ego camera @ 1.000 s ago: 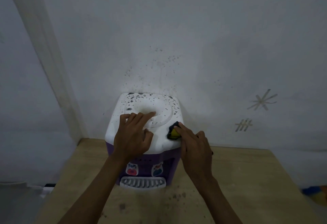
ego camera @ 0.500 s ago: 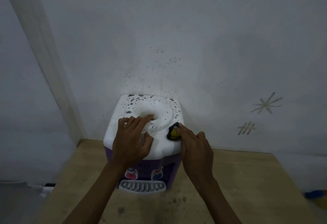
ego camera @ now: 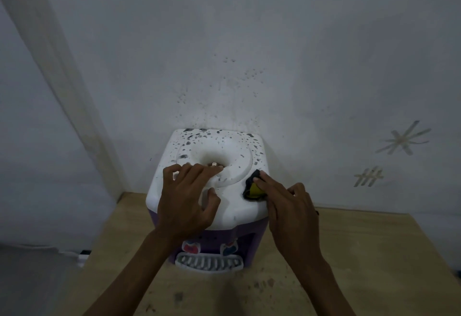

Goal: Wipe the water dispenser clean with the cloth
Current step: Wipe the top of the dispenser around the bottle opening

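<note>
Little moved: hands on water dispenser, right hand pressing cloth.

1. My left forearm rises from the lower left edge toward the middle, bare, wrist straight.
2. My left hand lies palm down, back toward the camera, fingers stretched forward and close together, thumb spread out to the right.
3. My right forearm rises from the lower right, angled inward, also bare.
4. My right hand is turned with its back up; the forefinger reaches ahead and to the left, and the other fingers bend at the knuckles.
5. My right grip presses on the cloth under the fingertips.
6. The two hands stay apart, side by side.
</note>
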The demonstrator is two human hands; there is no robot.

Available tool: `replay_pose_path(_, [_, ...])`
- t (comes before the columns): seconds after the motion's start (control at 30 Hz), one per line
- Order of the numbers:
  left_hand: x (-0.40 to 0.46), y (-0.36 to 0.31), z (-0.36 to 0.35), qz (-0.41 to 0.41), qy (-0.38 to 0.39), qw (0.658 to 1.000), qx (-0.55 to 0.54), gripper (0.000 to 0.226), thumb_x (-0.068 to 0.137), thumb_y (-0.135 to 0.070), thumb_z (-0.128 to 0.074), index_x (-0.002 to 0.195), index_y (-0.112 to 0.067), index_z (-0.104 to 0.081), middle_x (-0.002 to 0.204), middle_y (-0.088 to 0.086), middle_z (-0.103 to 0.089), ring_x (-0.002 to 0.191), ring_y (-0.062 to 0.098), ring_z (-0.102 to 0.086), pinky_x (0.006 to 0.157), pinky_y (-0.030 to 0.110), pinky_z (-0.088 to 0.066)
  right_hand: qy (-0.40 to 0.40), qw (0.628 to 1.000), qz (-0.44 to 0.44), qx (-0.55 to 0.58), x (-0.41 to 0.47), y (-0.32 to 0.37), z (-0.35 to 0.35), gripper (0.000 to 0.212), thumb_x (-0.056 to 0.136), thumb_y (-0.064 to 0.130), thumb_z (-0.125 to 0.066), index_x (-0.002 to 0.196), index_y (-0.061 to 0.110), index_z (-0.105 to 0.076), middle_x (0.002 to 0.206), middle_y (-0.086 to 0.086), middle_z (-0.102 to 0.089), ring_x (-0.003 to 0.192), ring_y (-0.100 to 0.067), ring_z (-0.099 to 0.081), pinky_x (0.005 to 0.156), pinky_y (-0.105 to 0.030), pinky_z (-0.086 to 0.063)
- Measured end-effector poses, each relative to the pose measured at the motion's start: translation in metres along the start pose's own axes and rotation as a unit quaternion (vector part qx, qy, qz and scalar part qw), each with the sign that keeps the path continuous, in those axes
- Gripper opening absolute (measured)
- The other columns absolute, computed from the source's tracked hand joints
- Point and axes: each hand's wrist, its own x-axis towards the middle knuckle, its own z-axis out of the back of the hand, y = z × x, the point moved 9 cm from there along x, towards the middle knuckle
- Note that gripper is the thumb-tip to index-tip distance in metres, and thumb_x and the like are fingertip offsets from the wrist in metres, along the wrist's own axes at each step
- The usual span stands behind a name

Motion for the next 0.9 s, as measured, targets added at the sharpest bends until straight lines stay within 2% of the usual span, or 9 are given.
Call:
replay_pose_path(0.17, [0.001, -0.003, -0.001, -0.002, 0.005, 1.0, 0.023, 0.036, 0.084, -0.029, -0.06, 0.117, -0.022, -0.07, 0.112, -0.007, -0.069, 0.103, 0.018, -0.063, 0.102, 0.04, -0.031, 0.01, 1.0, 0.016, 0.02, -0.006, 0.008, -0.004, 0.061, 0.082, -0.001, -0.078, 0.137, 0.024, -0.067, 0.144, 0.009, -0.062, 0.083, -0.021, -0.048, 0.063, -0.036, -0.051])
replay_pose_path(0.33, [0.005, -0.001, -0.007, 0.037, 0.051, 0.998, 0.015, 0.035, 0.087, -0.037, -0.059, 0.119, -0.029, -0.067, 0.114, -0.009, -0.061, 0.109, 0.015, -0.055, 0.1, 0.037, -0.023, 0.016, 1.0, 0.021, 0.017, 0.006, -0.006, -0.01, 0.047, 0.095, 0.007, -0.064, 0.137, 0.027, -0.066, 0.145, 0.011, -0.061, 0.088, -0.022, -0.048, 0.071, -0.037, -0.048])
replay_pose_path(0.5, [0.015, -0.007, -0.012, 0.033, 0.068, 0.996, 0.05, 0.029, 0.089, -0.04, -0.061, 0.114, -0.028, -0.07, 0.113, -0.007, -0.06, 0.111, 0.017, -0.052, 0.104, 0.021, -0.009, 0.008, 1.0, 0.012, 0.02, 0.0, 0.005, -0.01, 0.043, 0.096, 0.006, -0.063, 0.136, 0.021, -0.067, 0.144, 0.004, -0.062, 0.087, -0.026, -0.05, 0.069, -0.04, -0.051])
replay_pose_path(0.53, [0.017, -0.009, -0.014, 0.029, 0.067, 0.996, 0.057, 0.028, 0.088, -0.039, -0.061, 0.113, -0.027, -0.07, 0.112, -0.005, -0.061, 0.11, 0.018, -0.053, 0.105, 0.023, -0.01, 0.009, 1.0, 0.021, 0.016, -0.004, 0.007, -0.007, 0.04, 0.099, 0.01, -0.058, 0.137, 0.022, -0.067, 0.144, 0.005, -0.062, 0.087, -0.025, -0.049, 0.068, -0.039, -0.051])
replay_pose_path(0.6, [0.02, -0.011, -0.02, 0.027, 0.07, 0.995, 0.068, 0.026, 0.089, -0.037, -0.06, 0.111, -0.027, -0.069, 0.111, -0.004, -0.06, 0.11, 0.019, -0.053, 0.104, 0.038, -0.02, 0.013, 0.999, 0.029, 0.014, -0.01, 0.007, -0.003, 0.041, 0.102, 0.021, -0.047, 0.137, 0.024, -0.066, 0.144, 0.007, -0.062, 0.087, -0.022, -0.048, 0.066, -0.035, -0.049])
replay_pose_path(0.67, [0.02, -0.01, -0.023, 0.036, 0.077, 0.994, 0.069, 0.025, 0.09, -0.035, -0.056, 0.111, -0.027, -0.066, 0.111, -0.004, -0.059, 0.11, 0.02, -0.052, 0.101, 0.049, -0.028, 0.012, 1.0, 0.023, 0.01, -0.008, 0.004, -0.003, 0.04, 0.101, 0.018, -0.049, 0.137, 0.025, -0.066, 0.142, 0.01, -0.063, 0.086, -0.02, -0.048, 0.066, -0.034, -0.048])
replay_pose_path(0.73, [0.019, -0.006, -0.024, 0.05, 0.083, 0.993, 0.067, 0.027, 0.091, -0.034, -0.05, 0.112, -0.028, -0.066, 0.113, -0.004, -0.058, 0.112, 0.021, -0.051, 0.101, 0.052, -0.03, 0.007, 1.0, -0.001, 0.008, 0.0, 0.001, -0.006, 0.045, 0.096, 0.005, -0.063, 0.136, 0.025, -0.067, 0.142, 0.01, -0.063, 0.087, -0.021, -0.048, 0.069, -0.036, -0.047])
replay_pose_path(0.8, [0.016, -0.006, -0.024, 0.054, 0.085, 0.993, 0.069, 0.031, 0.091, -0.033, -0.048, 0.114, -0.028, -0.067, 0.115, -0.004, -0.058, 0.114, 0.022, -0.051, 0.101, 0.051, -0.03, 0.002, 1.0, -0.028, 0.006, 0.007, 0.003, -0.008, 0.049, 0.09, 0.001, -0.072, 0.134, 0.024, -0.069, 0.142, 0.007, -0.063, 0.087, -0.024, -0.049, 0.07, -0.038, -0.049])
replay_pose_path(0.9, [0.015, -0.005, -0.021, 0.056, 0.077, 0.993, 0.063, 0.032, 0.091, -0.033, -0.047, 0.114, -0.028, -0.068, 0.115, -0.004, -0.06, 0.115, 0.022, -0.052, 0.102, 0.047, -0.026, 0.004, 1.0, -0.008, 0.014, 0.002, 0.01, -0.008, 0.04, 0.098, 0.01, -0.06, 0.134, 0.024, -0.068, 0.143, 0.009, -0.063, 0.087, -0.021, -0.047, 0.07, -0.034, -0.047])
